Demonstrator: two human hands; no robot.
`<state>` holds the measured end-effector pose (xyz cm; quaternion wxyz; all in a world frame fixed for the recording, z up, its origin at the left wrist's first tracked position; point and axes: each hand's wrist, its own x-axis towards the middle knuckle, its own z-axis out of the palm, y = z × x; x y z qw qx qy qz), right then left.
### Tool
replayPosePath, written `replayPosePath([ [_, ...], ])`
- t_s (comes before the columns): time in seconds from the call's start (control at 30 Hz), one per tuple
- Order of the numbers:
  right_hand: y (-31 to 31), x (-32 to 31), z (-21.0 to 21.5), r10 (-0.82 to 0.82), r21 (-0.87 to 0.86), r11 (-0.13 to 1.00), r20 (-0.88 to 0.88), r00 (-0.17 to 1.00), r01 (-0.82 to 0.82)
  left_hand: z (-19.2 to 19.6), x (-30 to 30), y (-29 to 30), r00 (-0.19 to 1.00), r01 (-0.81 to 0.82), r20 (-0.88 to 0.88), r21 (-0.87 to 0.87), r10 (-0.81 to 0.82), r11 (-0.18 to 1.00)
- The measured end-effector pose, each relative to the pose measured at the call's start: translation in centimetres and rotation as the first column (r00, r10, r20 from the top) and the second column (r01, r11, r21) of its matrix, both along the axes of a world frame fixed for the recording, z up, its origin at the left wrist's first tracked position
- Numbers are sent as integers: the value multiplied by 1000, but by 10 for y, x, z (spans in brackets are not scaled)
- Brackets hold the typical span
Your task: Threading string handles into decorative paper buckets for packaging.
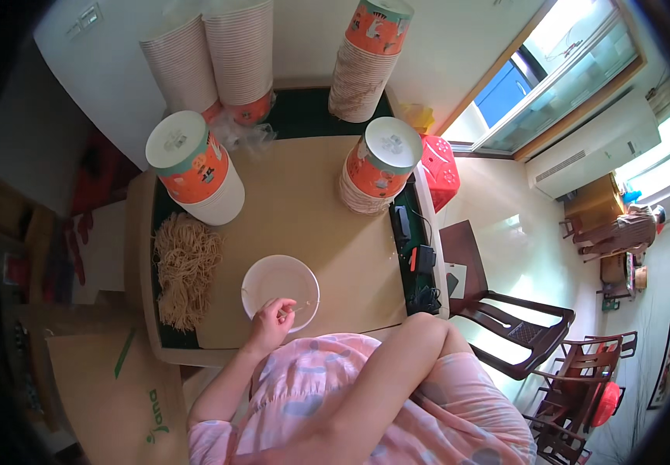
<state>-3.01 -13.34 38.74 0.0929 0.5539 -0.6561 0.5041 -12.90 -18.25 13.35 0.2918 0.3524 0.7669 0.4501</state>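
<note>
My left hand [273,319] is over the near rim of a white round paper bucket [261,273], its fingers curled in a pinch. A thin pale string [304,308] seems to run from the fingertips toward the bucket's right wall; its detail is small. The bucket stands with its mouth up on a tan board [319,240]. To its left lies a thick bundle of beige strings [188,271]. My bent right arm [366,395] crosses my lap toward the lower edge, and its hand is out of the picture.
Stacks of upside-down orange-and-white paper buckets stand at the left [199,174] and right [381,167], with taller stacks behind. Black adapters [422,258] and cables lie along the right edge. A cardboard box [118,387] is at lower left, a dark chair [505,310] right.
</note>
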Motion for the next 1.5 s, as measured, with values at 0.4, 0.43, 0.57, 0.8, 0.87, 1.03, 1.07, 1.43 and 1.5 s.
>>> replayPosePath([
  [0.4,3,-3,-4,92,-239,969,118,989,-62,-6,-2,17,999,37,-26,-19,-37,999],
  [0.43,4,-3,-6,114,-214,973,130,985,-85,-6,-2,19,999,39,-29,-23,-40,999],
  [0.57,9,-2,-9,182,-142,977,169,969,-158,0,1,26,997,62,-41,-7,-62,998],
  [0.8,11,-2,-6,84,-183,981,100,991,-65,-11,5,41,980,81,-177,-40,-86,996],
  [0.87,13,-1,-7,30,-208,978,89,996,-11,-18,5,42,987,51,-148,-69,-61,996],
  [1.03,15,0,-14,35,-269,963,146,989,6,-26,3,43,995,87,-34,-81,-90,993],
  [1.07,18,0,-17,36,-271,963,146,989,5,-26,3,42,996,86,-15,-107,-88,990],
  [1.43,124,18,-175,-724,469,594,667,179,653,-23,8,19,999,-40,-1,73,40,997],
  [1.5,124,21,-208,-903,613,366,417,107,700,-16,9,21,998,-61,4,40,61,997],
])
